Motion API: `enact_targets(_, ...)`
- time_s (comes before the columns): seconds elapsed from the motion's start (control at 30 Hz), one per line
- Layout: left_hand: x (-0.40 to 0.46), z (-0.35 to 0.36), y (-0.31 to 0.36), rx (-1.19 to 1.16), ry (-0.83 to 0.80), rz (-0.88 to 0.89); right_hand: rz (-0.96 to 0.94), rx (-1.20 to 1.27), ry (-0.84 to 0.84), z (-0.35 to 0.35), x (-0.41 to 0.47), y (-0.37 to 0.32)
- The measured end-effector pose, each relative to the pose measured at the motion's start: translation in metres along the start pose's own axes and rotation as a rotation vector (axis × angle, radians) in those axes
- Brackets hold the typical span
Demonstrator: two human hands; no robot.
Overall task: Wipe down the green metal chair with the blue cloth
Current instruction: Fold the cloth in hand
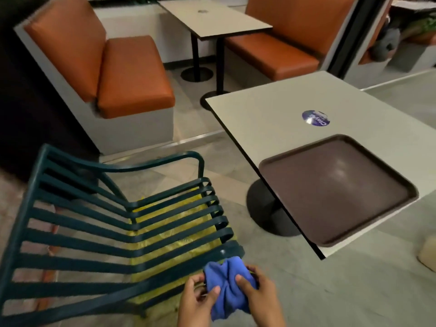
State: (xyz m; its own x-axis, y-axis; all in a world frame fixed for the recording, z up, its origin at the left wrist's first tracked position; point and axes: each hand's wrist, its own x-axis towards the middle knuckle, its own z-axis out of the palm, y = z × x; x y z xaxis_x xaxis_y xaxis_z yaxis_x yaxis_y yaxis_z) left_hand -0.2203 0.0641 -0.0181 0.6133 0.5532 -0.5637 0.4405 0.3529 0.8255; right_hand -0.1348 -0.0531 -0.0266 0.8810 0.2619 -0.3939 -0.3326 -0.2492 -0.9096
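Cloth (227,286) in both hands (236,300), tray (335,187) bare

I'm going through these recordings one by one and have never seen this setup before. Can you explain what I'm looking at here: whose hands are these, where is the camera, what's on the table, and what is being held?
There is no machine here: a person does the work with bare hands. The single picture comes from a wide-angle camera worn on the person's head, looking forward and down, so the straight edges look bent.

At the bottom, the left hand and the right hand both grip a bunched blue cloth, held just off the front edge of the green metal chair, whose seat and back are slats.

To the right stands a pale table carrying a brown tray, which looks empty, and a round blue sticker. Behind are orange cushioned benches and a second table.

Whether the cloth touches the chair yet, I cannot tell.
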Motion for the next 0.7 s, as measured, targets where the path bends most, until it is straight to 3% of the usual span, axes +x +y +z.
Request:
enact_targets(0.2,0.001,0.109,0.028,0.014,0.005,0.047,-0.062,-0.057,0.018,-0.095,0.029,-0.027)
enact_targets(0.47,0.029,0.242,0.078,0.110,-0.040,0.254,-0.337,-0.261,0.185,-0.216,0.109,-0.090)
enact_targets(0.7,0.059,0.310,0.087,0.257,0.061,0.233,-0.332,-0.519,0.189,-0.252,0.188,-0.085)
